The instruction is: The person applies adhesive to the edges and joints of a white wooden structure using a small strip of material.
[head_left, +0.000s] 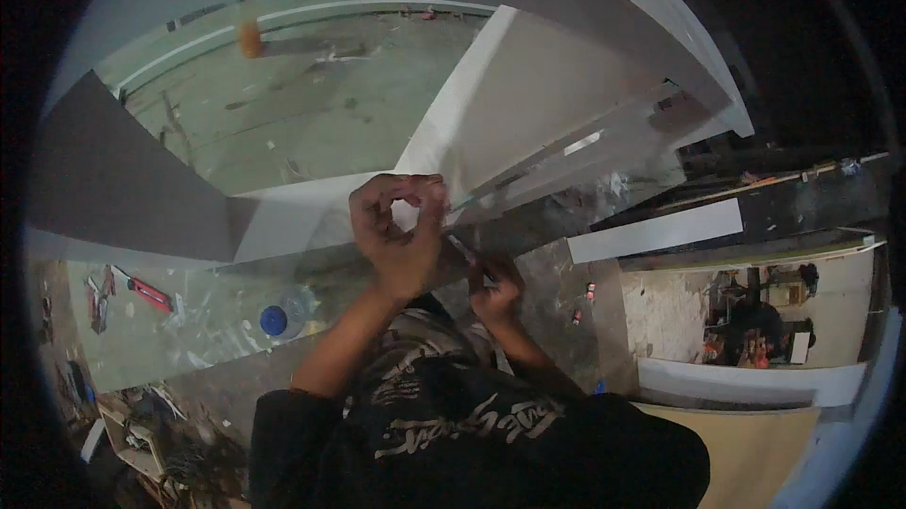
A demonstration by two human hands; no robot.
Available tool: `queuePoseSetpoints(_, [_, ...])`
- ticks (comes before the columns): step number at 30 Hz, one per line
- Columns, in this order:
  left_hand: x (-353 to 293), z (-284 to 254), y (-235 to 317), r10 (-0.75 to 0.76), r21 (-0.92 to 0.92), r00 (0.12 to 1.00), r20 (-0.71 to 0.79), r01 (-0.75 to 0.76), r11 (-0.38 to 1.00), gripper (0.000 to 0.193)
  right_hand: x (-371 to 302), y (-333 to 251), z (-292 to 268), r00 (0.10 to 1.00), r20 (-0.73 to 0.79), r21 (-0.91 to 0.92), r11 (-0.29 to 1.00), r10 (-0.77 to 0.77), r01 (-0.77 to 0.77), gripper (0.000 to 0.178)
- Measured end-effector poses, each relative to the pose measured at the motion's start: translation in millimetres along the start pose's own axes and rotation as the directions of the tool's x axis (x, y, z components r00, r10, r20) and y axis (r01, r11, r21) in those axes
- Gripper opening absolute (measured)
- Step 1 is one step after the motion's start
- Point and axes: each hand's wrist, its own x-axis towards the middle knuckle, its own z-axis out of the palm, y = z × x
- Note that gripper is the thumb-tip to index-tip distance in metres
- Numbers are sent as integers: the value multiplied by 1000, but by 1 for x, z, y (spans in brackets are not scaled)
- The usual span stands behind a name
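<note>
My left hand (401, 231) is raised at the joint of the white panels, its fingers curled and their tips brought together against the thumb. White shows through the ring they make; whatever the tips may pinch is too small to name. Lower and to the right, my right hand (495, 292) is closed round a slim, thin object (460, 245) that points up and left toward the panel edge. Its kind cannot be made out. Near both hands, a long white panel (311, 212) meets an upright divider panel (462, 94) standing on the greenish tabletop (311, 122).
At the left lie a red utility knife (148, 294) and pliers (98, 304). A clear bottle with a blue cap (274, 320) is near my left forearm. An orange bottle (249, 37) stands farther back. A loose white strip (656, 231) lies to the right.
</note>
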Motion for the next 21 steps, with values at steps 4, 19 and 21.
queuePoseSetpoints(4, [22, 35, 37, 61, -117, 998, 2, -61, 991, 46, -6, 11, -5, 1000, 31, -110, 994, 4, -1, 6])
queuePoseSetpoints(19, [42, 71, 61, 262, 81, 962, 81, -268, 960, 42, -20, 17, 1, 979, -127, -51, 985, 157, -164, 3])
queuePoseSetpoints(21, [45, 65, 62, 263, 105, 958, 114, -275, 956, 42, -17, 19, 3, 981, -135, 0, 990, 139, -141, 4])
